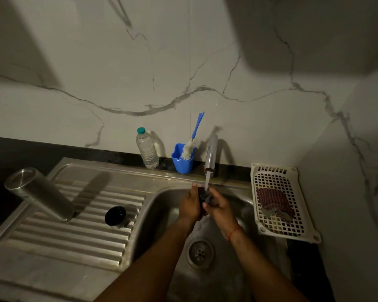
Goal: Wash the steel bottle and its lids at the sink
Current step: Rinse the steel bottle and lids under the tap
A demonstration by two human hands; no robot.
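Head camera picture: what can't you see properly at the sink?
1. Head view: the dark thing; the left hand and right hand wrap most of it, so lid or scrubber is unclear.
2. Head view: the steel bottle hides its own downward end.
3. Head view: grey bits by the cloth in the basket, too dim and small.

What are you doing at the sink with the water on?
A person is holding a small dark thing under the running tap, over the sink, with the left hand and the right hand both curled round it. It may be one of the lids, but it is too dark to tell. The steel bottle stands on the draining board to the left, with a black lid beside it.
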